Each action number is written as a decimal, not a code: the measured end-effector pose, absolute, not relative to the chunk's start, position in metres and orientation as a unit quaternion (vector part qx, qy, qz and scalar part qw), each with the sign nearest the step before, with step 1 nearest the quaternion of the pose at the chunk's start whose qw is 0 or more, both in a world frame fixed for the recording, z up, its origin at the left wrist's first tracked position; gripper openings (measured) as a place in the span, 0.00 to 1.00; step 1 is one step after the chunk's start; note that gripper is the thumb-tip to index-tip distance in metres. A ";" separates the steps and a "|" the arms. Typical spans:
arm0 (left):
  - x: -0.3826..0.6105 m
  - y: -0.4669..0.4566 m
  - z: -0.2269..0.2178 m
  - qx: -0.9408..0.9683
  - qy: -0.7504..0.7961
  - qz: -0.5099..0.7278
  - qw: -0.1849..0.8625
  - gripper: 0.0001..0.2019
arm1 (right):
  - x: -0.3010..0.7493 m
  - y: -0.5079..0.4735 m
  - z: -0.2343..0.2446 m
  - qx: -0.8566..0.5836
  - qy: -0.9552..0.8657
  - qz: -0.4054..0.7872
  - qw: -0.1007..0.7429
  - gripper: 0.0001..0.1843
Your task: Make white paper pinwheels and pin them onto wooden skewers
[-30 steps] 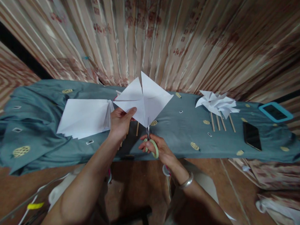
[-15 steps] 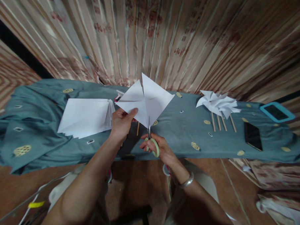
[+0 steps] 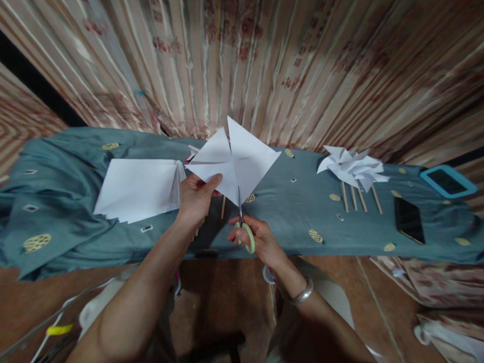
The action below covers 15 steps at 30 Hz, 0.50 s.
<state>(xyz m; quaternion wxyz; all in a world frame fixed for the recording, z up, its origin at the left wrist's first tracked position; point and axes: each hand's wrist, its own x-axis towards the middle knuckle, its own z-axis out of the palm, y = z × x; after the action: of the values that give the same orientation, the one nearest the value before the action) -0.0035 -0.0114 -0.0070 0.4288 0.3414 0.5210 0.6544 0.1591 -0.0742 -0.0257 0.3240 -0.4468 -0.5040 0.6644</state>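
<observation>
My left hand [image 3: 197,195] pinches a square of white paper [image 3: 251,152] by its left side, thumb on top. The sheet is held up over the cloth, turned corner-wise, with slits running from its corners toward the middle. In my right hand [image 3: 258,237] is a pair of scissors [image 3: 249,240] with pale green handles. The blades point away from me and sit at the paper's near corner. Beneath the paper, part of a thin wooden stick [image 3: 223,207] shows on the cloth.
A stack of white paper [image 3: 137,187] lies to the left. Rightward are white paper pinwheels [image 3: 350,166] on sticks, a dark phone [image 3: 409,220] and a blue-framed tablet [image 3: 448,181]. Grey-green cloth [image 3: 288,221] covers the narrow table. A pleated curtain [image 3: 247,58] hangs behind.
The scissor handles have drawn slightly closer together, with the blades still at the paper's near corner. My left hand and the sheet have hardly moved.
</observation>
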 end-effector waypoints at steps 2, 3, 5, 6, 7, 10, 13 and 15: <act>-0.004 -0.011 -0.007 0.340 0.512 0.661 0.431 0.11 | 0.159 -0.074 -0.025 -0.449 -0.498 0.666 0.327 0.24; -0.004 -0.010 -0.007 0.338 0.510 0.663 0.431 0.11 | 0.158 -0.074 -0.025 -0.451 -0.495 0.666 0.328 0.24; -0.004 -0.010 -0.006 0.335 0.514 0.662 0.430 0.10 | 0.158 -0.075 -0.025 -0.455 -0.489 0.668 0.328 0.24; -0.004 -0.010 -0.005 0.334 0.517 0.660 0.430 0.10 | 0.158 -0.075 -0.025 -0.457 -0.486 0.669 0.328 0.24; -0.004 -0.011 -0.005 0.333 0.521 0.658 0.430 0.10 | 0.158 -0.074 -0.025 -0.459 -0.484 0.669 0.328 0.25; -0.004 -0.011 -0.003 0.335 0.523 0.657 0.429 0.11 | 0.157 -0.074 -0.025 -0.461 -0.482 0.668 0.330 0.25; -0.004 -0.012 -0.003 0.337 0.517 0.659 0.430 0.11 | 0.156 -0.074 -0.026 -0.462 -0.478 0.668 0.335 0.25; -0.004 -0.012 -0.004 0.335 0.513 0.660 0.434 0.11 | 0.156 -0.074 -0.027 -0.462 -0.472 0.670 0.339 0.26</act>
<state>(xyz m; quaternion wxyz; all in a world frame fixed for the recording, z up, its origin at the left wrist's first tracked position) -0.0038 -0.0116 -0.0039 0.4345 0.3346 0.5130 0.6604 0.1558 -0.0743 -0.0268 0.3386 -0.4617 -0.4720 0.6704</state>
